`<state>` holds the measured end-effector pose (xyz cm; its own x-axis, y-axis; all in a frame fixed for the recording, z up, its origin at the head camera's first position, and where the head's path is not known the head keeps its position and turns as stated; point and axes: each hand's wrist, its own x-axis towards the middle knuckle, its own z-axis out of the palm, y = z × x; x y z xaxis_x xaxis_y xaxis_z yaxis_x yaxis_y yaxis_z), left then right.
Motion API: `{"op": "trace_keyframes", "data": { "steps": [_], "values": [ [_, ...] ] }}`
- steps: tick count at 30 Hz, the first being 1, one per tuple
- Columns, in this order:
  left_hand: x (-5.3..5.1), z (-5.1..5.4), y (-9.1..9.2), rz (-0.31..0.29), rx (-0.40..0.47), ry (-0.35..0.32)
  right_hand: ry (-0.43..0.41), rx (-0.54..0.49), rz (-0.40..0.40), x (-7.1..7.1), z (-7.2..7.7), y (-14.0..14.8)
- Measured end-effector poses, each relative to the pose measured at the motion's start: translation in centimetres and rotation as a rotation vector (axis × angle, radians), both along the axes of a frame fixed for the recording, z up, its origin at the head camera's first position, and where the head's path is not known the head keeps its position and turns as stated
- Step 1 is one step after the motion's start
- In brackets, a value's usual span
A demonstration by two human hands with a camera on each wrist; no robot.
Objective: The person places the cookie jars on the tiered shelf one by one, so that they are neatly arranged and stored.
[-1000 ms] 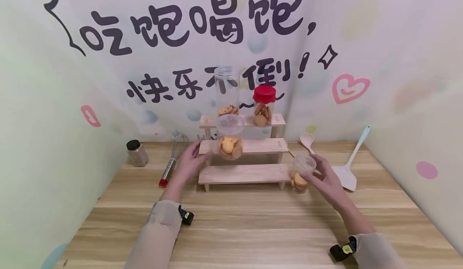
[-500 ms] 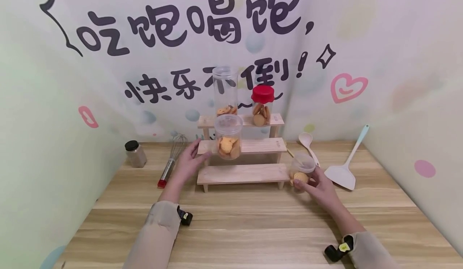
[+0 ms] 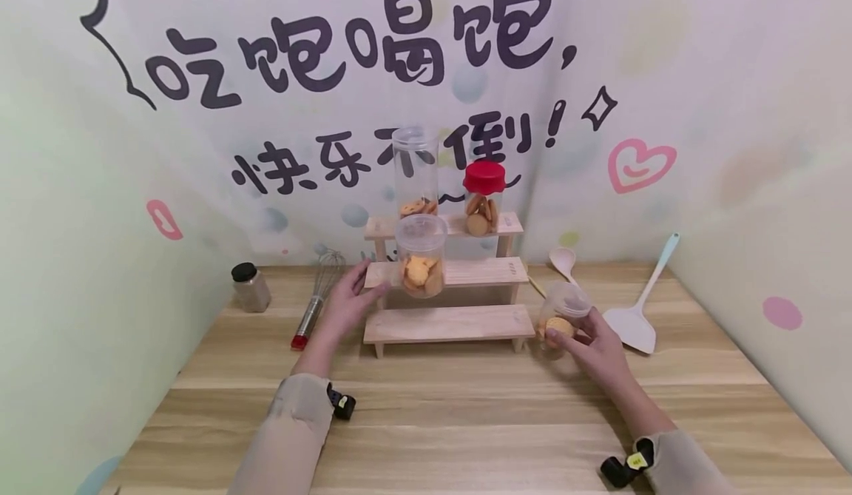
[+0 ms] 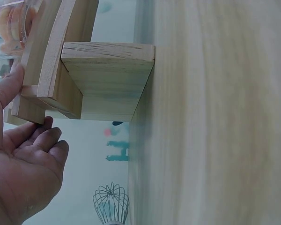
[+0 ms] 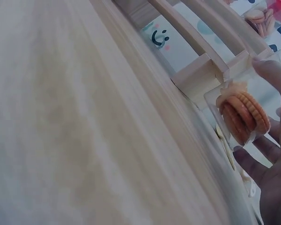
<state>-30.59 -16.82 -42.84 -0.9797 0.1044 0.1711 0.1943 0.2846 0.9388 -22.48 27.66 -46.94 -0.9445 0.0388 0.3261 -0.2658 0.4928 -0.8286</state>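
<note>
My right hand grips a small clear jar of round cookies beside the lowest tier's right end. The jar tilts slightly, and in the right wrist view sandwich cookies show through its wall. My left hand holds the left end of the three-tier wooden shelf at its middle board. The left wrist view shows its thumb on the board and curled fingers at the board's end. A wide clear jar of cookies stands on the middle tier, close to this hand.
On the top tier stand a tall clear jar and a red-lidded cookie jar. Left of the shelf are a whisk and a black-capped jar. A spoon and a white spatula lie to the right.
The small jar in my right hand has shifted slightly and now leans to the right. My left hand keeps its place on the shelf.
</note>
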Motion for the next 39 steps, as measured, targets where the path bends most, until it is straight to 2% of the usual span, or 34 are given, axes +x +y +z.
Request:
{"op": "trace_keyframes", "data": {
  "steps": [5, 12, 18, 24, 29, 31, 37, 39],
  "values": [
    [0.1, 0.0, 0.1, 0.0, 0.004, 0.005, 0.031, -0.021, -0.017, -0.4, -0.1, 0.6],
    [0.3, 0.3, 0.3, 0.007, -0.011, 0.003, 0.081, -0.035, -0.033, -0.4, 1.3, 1.2],
    [0.0, 0.1, 0.3, 0.005, 0.003, -0.014, 0.118, -0.031, -0.04, -0.3, 2.6, 1.8],
    [0.0, 0.1, 0.2, 0.003, 0.022, -0.013, 0.158, -0.032, -0.025, -0.7, 4.6, 2.1],
    [0.0, 0.3, 0.2, 0.0, 0.015, -0.003, 0.185, -0.012, -0.009, -1.8, 6.8, 1.6],
    [0.1, 0.3, 0.2, 0.004, 0.009, -0.002, 0.201, -0.023, 0.002, -2.2, 7.7, 0.9],
    [0.3, 0.4, 0.1, 0.01, -0.004, -0.011, 0.226, -0.032, 0.083, -2.1, 11.4, -3.6],
    [0.3, 0.5, 0.2, 0.015, -0.009, -0.013, 0.232, -0.03, 0.115, -2.4, 11.9, -4.9]
  ]
}}
